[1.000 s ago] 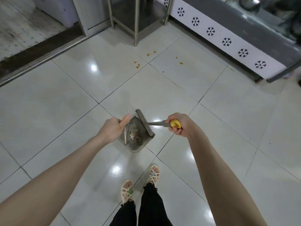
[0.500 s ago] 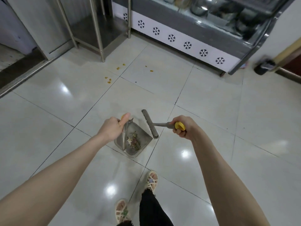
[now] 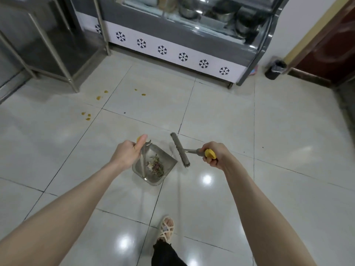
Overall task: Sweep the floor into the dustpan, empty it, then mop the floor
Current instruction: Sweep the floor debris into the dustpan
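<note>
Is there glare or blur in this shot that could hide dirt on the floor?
Head view: round lamp glare on the glossy floor beside the dustpan and near the foot could mask dirt there; wide-angle distortion bows the display case; the top of the head view is slightly soft, but the yellow crumbs are readable.

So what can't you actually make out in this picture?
All in the head view:
- Scraps in the dustpan: too small to identify.
- Dustpan's handle top: wrapped by the left hand; only a yellow tip shows.
- Grip of the broom: mostly covered by the right hand.
- Black bin: too small and far to see inside.
- Pots in the display case: cut off by the top edge, blurred behind glass.
</note>
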